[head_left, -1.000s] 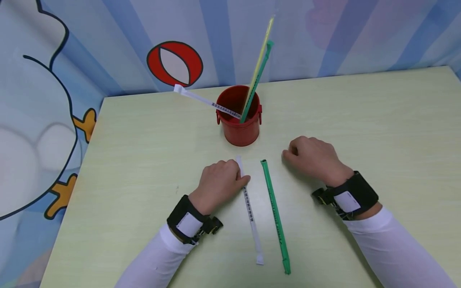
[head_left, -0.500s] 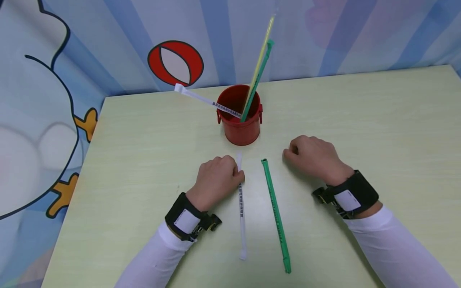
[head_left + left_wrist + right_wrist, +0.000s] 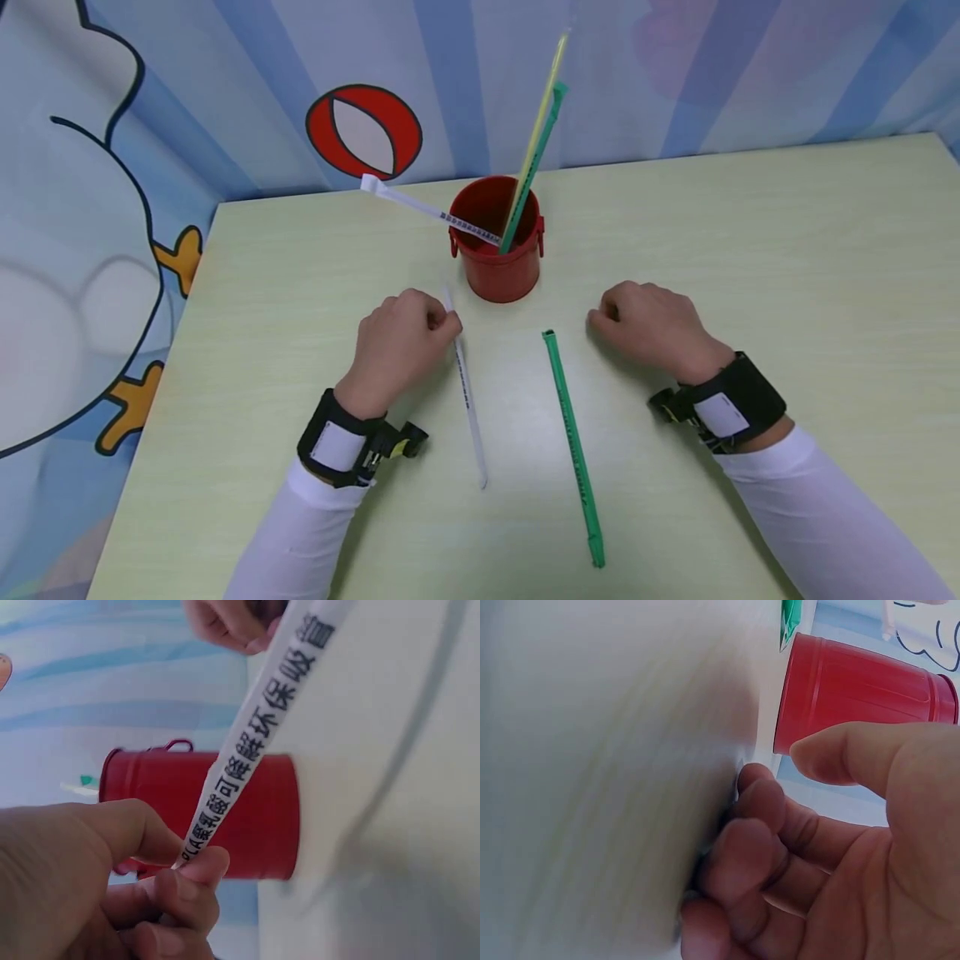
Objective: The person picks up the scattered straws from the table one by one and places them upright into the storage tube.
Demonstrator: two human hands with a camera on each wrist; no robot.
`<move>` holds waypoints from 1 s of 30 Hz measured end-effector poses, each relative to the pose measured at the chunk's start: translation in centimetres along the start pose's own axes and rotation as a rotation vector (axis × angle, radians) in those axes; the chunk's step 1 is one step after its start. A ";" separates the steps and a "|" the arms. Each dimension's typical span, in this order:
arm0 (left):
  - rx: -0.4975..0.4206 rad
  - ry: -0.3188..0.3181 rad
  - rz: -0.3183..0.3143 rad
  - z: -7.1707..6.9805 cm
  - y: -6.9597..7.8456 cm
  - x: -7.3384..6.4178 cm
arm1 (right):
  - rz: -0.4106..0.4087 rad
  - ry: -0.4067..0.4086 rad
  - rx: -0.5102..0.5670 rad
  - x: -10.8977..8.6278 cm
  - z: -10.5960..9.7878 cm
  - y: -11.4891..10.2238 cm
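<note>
My left hand point(image 3: 401, 346) pinches a white paper-wrapped straw point(image 3: 468, 400) between thumb and forefinger near its far end. In the left wrist view, dark printed characters run along the straw's wrapper point(image 3: 259, 731), and its shadow falls apart from it on the table. Just beyond stands a small red bucket point(image 3: 501, 279) with side handles. My right hand point(image 3: 648, 329) rests on the table to the right, fingers loosely curled and holding nothing. Between the hands lies a green wrapped straw point(image 3: 573, 446), pointing roughly away from me.
Inside the bucket lean a white wrapped straw point(image 3: 408, 202) tipped left, a green wrapped straw point(image 3: 534, 162) and a yellow straw point(image 3: 551, 83) in clear wrapping. Behind the pale table point(image 3: 750, 242) hangs a blue striped cartoon backdrop point(image 3: 600, 100).
My left hand has carried the white straw leftward and away from me, up off the table. The right hand, the green straw and the bucket keep their places.
</note>
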State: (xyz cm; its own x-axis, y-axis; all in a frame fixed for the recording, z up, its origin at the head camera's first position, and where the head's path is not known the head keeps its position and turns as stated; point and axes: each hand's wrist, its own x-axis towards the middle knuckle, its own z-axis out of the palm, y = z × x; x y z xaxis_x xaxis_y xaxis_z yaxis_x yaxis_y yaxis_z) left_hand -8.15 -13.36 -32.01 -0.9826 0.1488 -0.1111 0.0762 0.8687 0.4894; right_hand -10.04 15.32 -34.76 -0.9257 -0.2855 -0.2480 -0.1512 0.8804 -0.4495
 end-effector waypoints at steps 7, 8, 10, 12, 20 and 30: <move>-0.021 0.212 -0.009 -2.5 -1.0 -0.3 | 0.003 -0.002 -0.002 0.1 0.0 -0.1; -0.022 0.250 -0.004 -2.8 -1.2 -0.3 | 0.005 -0.003 -0.003 0.1 0.0 -0.1; -0.024 0.321 0.008 -3.3 -1.3 -0.4 | 0.009 -0.004 -0.001 0.1 -0.1 -0.2; -0.031 0.383 0.016 -3.7 -1.4 -0.4 | 0.012 -0.005 -0.001 0.0 -0.1 -0.1; -0.135 0.644 0.050 -4.9 -1.0 -0.7 | 0.010 0.003 -0.001 0.0 -0.1 0.0; -0.289 0.854 0.165 -6.4 0.6 -0.3 | 0.020 -0.015 -0.006 0.1 -0.1 0.0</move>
State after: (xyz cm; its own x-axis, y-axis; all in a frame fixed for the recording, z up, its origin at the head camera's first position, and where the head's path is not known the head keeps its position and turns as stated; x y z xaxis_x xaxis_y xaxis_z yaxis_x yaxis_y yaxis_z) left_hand -8.94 -15.88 -26.18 -0.7632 -0.2387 0.6004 0.2946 0.6985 0.6522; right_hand -10.21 15.32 -34.70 -0.9232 -0.2736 -0.2699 -0.1347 0.8881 -0.4395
